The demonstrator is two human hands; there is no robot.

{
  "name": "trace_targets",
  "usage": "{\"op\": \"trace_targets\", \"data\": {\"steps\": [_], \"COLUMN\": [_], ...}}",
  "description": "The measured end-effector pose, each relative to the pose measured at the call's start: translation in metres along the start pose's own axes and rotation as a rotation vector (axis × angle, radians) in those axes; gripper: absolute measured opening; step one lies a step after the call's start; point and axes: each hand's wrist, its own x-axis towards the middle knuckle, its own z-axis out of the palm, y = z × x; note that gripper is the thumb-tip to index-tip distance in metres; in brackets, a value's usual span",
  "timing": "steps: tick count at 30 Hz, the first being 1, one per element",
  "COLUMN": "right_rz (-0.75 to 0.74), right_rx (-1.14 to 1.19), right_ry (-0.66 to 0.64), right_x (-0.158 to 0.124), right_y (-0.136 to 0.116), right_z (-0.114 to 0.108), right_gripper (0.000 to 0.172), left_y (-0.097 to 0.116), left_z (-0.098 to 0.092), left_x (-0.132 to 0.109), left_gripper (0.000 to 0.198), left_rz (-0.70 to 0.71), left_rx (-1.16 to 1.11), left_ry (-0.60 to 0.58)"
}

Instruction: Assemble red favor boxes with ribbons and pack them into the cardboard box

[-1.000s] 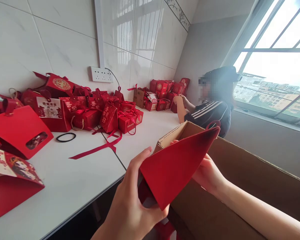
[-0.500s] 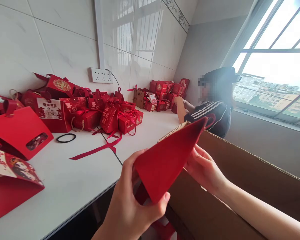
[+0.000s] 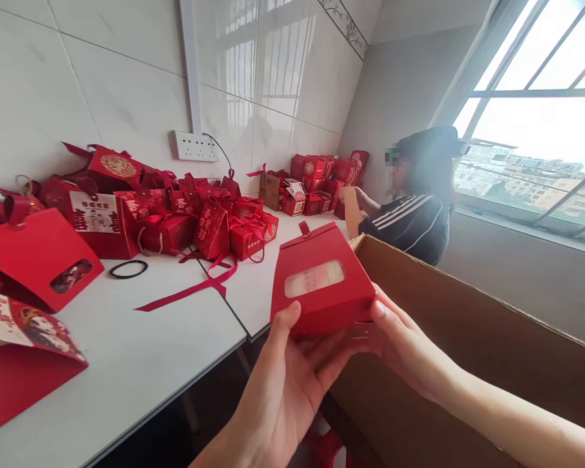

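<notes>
A red gift box with a small ribbon loop on top is held up in front of me. Through the clear window in its face, something pale with faint print shows. My left hand supports it from beneath, thumb on the front lower edge. At the lower right corner, my right hand grips it between thumb and fingers; some of those fingers are hidden behind the box. To the left on the white table lie a similar windowed red box and a printed red box.
Many red gift boxes are heaped against the tiled wall, near a black ring and a loose red ribbon. A large cardboard box stands at right. Beyond it, a person handles red boxes at a farther stack.
The gift box has turned from its plain triangular side to its windowed face. My left hand has shifted from gripping its side to holding it from below.
</notes>
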Motion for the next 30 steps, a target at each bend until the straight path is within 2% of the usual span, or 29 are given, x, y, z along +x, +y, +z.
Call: {"op": "trace_targets", "data": {"steps": [4,6,8,10,12,14,17,20,22,25,30], "right_rz": [0.016,-0.013,-0.051,-0.106,-0.151,-0.191,-0.323,-0.443,-0.390,-0.276,-0.293], "right_rx": [-0.123,-0.161,-0.184,-0.197,-0.195,-0.190,-0.287,-0.548,-0.738,-0.930,-1.025], "right_ry": [0.105,0.171,0.234,0.271,0.280,0.310,0.498,0.709,0.742,0.708,0.751], "right_x": [-0.002,-0.004,-0.007,-0.007,-0.005,0.002,0.018,0.033,0.038,0.034,0.016], "right_y": [-0.010,-0.009,-0.006,-0.004,-0.003,-0.005,-0.009,-0.002,0.012,0.037,0.066], "right_z": [-0.004,-0.004,-0.002,0.000,-0.002,-0.012,-0.043,-0.089,-0.121,-0.158,-0.185], "right_gripper": [0.058,0.060,0.070,0.079,0.077,0.067,0.067,0.083,0.090,0.088,0.080], "left_y": [-0.006,-0.011,-0.018,-0.023,-0.026,-0.026,-0.022,-0.020,-0.021,-0.024,-0.029], "left_z": [-0.005,-0.006,-0.004,-0.002,-0.001,-0.003,-0.019,-0.044,-0.061,-0.079,-0.089], "left_x": [0.001,0.002,0.003,0.005,0.009,0.018,0.038,0.066,0.083,0.099,0.107], "left_gripper": [0.049,0.051,0.050,0.048,0.051,0.052,0.048,0.048,0.047,0.045,0.042], "left_rz": [-0.191,-0.187,-0.106,0.007,0.114,0.211,0.505,0.862,0.922,0.918,0.986], "left_rx": [0.050,0.071,0.114,0.248,0.487,0.796,1.312,1.747,1.932,2.038,1.934], "left_ry": [0.097,0.140,0.129,0.067,0.004,-0.033,-0.062,-0.083,-0.110,-0.140,-0.171]}}
